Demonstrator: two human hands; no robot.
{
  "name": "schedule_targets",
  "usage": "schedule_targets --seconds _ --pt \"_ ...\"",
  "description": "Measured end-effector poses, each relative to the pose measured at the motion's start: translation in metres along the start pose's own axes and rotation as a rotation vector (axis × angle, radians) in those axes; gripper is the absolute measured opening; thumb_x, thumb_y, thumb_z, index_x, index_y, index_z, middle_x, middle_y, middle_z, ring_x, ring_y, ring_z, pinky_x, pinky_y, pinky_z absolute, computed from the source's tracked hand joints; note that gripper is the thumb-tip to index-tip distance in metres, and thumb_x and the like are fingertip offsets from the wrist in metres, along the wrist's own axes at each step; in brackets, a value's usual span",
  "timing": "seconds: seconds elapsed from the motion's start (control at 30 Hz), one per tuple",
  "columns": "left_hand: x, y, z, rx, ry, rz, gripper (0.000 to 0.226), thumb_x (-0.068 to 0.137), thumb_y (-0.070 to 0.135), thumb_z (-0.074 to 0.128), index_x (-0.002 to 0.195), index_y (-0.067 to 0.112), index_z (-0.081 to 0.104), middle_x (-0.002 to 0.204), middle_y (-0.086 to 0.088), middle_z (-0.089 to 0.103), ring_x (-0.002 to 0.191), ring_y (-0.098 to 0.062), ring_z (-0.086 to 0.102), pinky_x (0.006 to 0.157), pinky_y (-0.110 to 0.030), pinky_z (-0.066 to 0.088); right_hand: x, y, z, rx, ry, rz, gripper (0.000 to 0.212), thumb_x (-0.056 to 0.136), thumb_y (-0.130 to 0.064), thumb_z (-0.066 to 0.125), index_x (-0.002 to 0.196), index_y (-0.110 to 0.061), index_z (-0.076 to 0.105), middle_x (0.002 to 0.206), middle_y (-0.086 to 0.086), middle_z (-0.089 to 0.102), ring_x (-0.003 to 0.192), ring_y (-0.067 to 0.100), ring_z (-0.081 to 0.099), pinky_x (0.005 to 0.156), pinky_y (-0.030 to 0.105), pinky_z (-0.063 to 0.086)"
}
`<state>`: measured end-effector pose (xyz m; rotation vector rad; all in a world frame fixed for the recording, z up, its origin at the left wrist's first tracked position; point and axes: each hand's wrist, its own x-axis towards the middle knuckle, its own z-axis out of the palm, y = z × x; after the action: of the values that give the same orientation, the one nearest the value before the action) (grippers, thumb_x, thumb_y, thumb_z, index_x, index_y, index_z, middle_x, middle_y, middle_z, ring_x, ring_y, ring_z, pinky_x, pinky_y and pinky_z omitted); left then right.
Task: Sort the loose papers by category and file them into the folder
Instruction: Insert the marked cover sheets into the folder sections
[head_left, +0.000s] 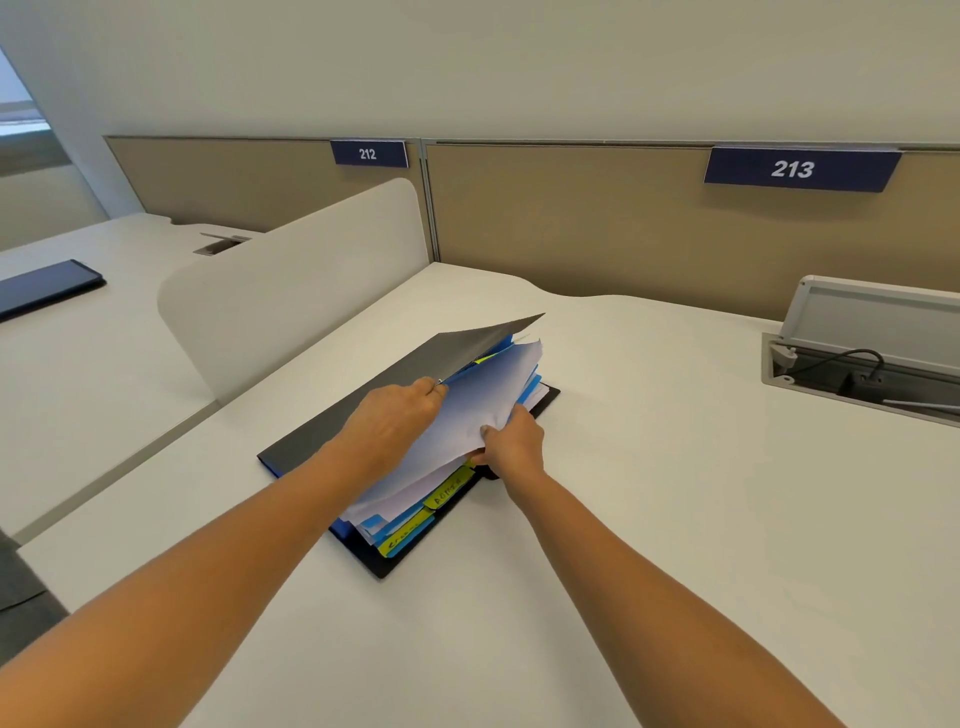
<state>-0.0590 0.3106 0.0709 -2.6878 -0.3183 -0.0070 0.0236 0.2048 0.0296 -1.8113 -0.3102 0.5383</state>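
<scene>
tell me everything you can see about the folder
The folder is dark grey with a blue inner edge, lying on the white desk. Its front cover is lifted partway, held by the left hand. Inside sit white papers, pinched by the right hand, above blue dividers with yellow handwritten tabs at the near edge.

A white bench (649, 467) runs up to tan panels (571, 223) that bear blue signs, 212 (368, 154) and 213 (792, 169). A pale rounded divider (291, 280) stands along its left edge, and beyond it a dark flat device (47, 286) lies on the next bench (104, 374). At the right a cable box (857, 384) sits sunk in the bench, its lid (872, 312) raised and a black cable (852, 357) inside.
</scene>
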Motion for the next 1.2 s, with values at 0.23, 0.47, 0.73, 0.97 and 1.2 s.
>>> schedule_targets --seconds 0.23,0.47,0.73,0.97,1.2 --pt "-0.004 -0.043 -0.004 0.027 0.384 0.140 0.088 0.047 -0.012 0.080 0.127 0.011 0.050 0.084 -0.007 0.069 0.041 -0.023 0.056 0.035 -0.025 0.044 -0.006 -0.014 0.007 0.052 -0.043 -0.072 0.011 0.091 -0.004 0.042 0.092 -0.011 0.049 0.089 0.006 0.054 0.078 0.033 0.064 0.055 0.020 0.052" --pt "-0.009 -0.053 -0.001 -0.144 0.552 0.102 0.080 0.046 -0.027 0.069 0.118 0.003 0.052 0.097 -0.016 0.071 0.045 -0.031 0.062 0.036 -0.032 0.051 0.002 -0.014 0.024 0.044 -0.044 -0.008 0.020 0.090 -0.009 0.050 0.110 -0.007 0.055 0.105 0.011 0.056 0.101 0.031 0.058 0.091 0.037 0.049" --pt "-0.007 -0.053 0.006 -0.253 0.603 0.040 0.067 0.052 -0.030 0.063 0.112 -0.001 0.064 0.085 -0.016 0.073 0.048 -0.032 0.063 0.038 -0.037 0.053 0.000 -0.006 0.029 0.140 -0.024 0.133 0.016 0.086 -0.005 0.055 0.101 -0.008 0.049 0.115 0.016 0.058 0.100 0.038 0.061 0.089 0.044 0.053" --pt "-0.006 -0.045 0.014 -0.292 0.615 0.035 0.066 0.049 -0.030 0.066 0.108 0.000 0.066 0.082 -0.014 0.073 0.046 -0.030 0.063 0.037 -0.034 0.052 0.001 -0.004 0.029 0.154 -0.046 0.117 0.031 0.081 -0.007 0.063 0.111 -0.002 0.056 0.113 0.014 0.060 0.101 0.038 0.062 0.090 0.045 0.052" --pt "-0.004 -0.044 0.014 -0.303 0.628 0.015 0.064 0.050 -0.028 0.066 0.108 0.000 0.067 0.079 -0.015 0.073 0.044 -0.031 0.062 0.037 -0.033 0.051 -0.004 0.015 0.013 -0.021 0.149 -0.084 0.025 0.089 -0.021 0.060 0.109 -0.008 0.051 0.104 0.013 0.063 0.094 0.028 0.064 0.088 0.036 0.052"
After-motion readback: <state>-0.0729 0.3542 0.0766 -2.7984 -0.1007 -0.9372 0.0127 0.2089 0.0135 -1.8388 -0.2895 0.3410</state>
